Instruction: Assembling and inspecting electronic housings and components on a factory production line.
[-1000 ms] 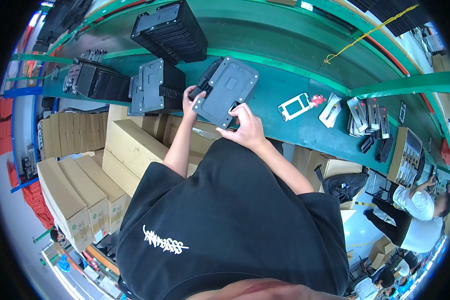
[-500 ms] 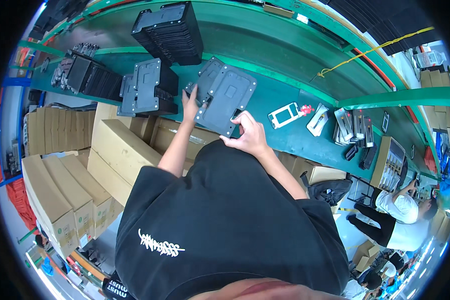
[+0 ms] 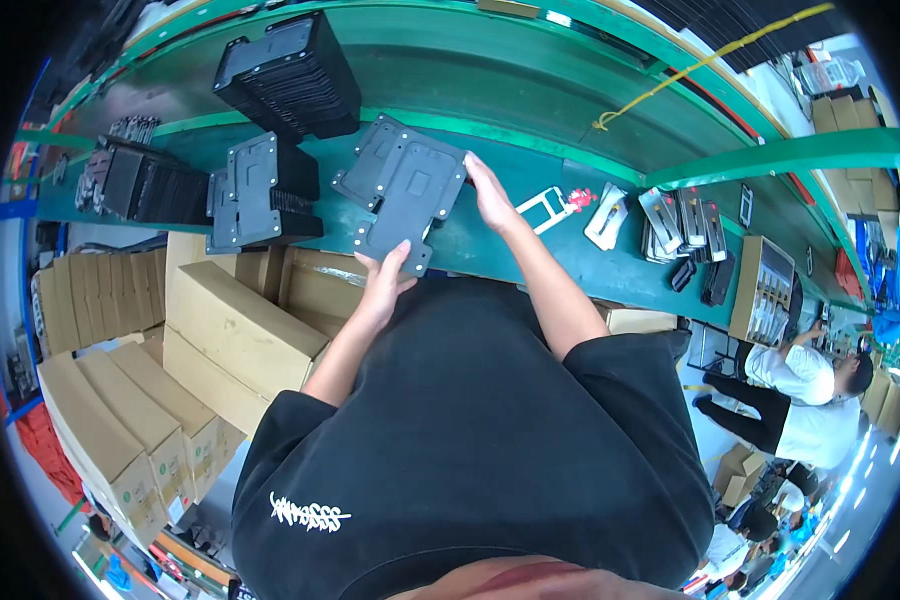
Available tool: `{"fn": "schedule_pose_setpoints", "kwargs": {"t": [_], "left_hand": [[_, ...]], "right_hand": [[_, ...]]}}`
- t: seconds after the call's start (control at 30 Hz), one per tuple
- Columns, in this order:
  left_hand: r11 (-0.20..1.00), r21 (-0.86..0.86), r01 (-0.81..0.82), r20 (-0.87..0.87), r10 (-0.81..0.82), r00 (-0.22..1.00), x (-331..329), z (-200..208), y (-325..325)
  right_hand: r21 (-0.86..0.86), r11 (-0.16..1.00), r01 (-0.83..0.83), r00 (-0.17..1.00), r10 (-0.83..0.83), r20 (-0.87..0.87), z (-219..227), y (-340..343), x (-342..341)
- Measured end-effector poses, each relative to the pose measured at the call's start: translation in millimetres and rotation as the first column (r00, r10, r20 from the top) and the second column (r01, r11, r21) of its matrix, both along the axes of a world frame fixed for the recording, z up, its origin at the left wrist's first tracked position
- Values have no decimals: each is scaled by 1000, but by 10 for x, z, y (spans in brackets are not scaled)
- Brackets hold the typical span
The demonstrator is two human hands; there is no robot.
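While you stood at the green bench, the scene was like this:

Plate: a dark grey flat plate (image 3: 402,190) with cut-outs was held over the green bench (image 3: 530,90), tilted, between your two hands.
Left hand: your left hand (image 3: 385,275) grasped the near lower edge of the plate, the fingers reaching up on its face.
Right hand: your right hand (image 3: 492,195) pressed on the right edge of the plate, fingers stretched along it; I could not tell if they curled behind it.
Stacks: one stack of the same dark plates (image 3: 260,195) stood just to the left of the held plate, and a taller stack (image 3: 290,75) stood farther back on the bench.
Small parts: a white frame piece (image 3: 550,207) lay near your right hand, and grey small parts (image 3: 675,222) lay farther right.
Boxes: cardboard boxes (image 3: 240,330) stood under the bench, beside your left arm.
Other person: a person in a white shirt (image 3: 805,395) was well apart, at the right.
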State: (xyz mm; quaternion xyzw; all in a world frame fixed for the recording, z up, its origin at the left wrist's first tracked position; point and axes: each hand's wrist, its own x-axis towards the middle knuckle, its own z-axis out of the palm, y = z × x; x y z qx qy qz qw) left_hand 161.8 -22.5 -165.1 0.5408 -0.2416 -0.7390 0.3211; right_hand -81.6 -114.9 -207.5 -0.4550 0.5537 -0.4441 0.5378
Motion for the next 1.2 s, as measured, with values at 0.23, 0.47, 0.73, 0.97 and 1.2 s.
{"fn": "schedule_pose_setpoints", "kwargs": {"t": [0.23, 0.47, 0.73, 0.97, 1.2], "left_hand": [[967, -123, 225, 144, -207, 968, 125, 88, -335], [925, -138, 354, 208, -323, 923, 117, 59, -791], [966, -163, 200, 209, -164, 964, 234, 199, -529], [968, -211, 136, 141, -108, 984, 685, 526, -379], [940, -293, 172, 205, -114, 972, 232, 655, -610]], "right_hand": [[-110, 989, 96, 995, -94, 17, 165, 767, -354], [-107, 956, 272, 341, -200, -918, -787, 838, -1374], [271, 958, 96, 243, 242, -939, -631, 749, -1632], [-105, 994, 16, 671, -88, -736, 1147, 1139, -1073], [-111, 987, -120, 387, -57, -920, 1537, 43, 72]]}}
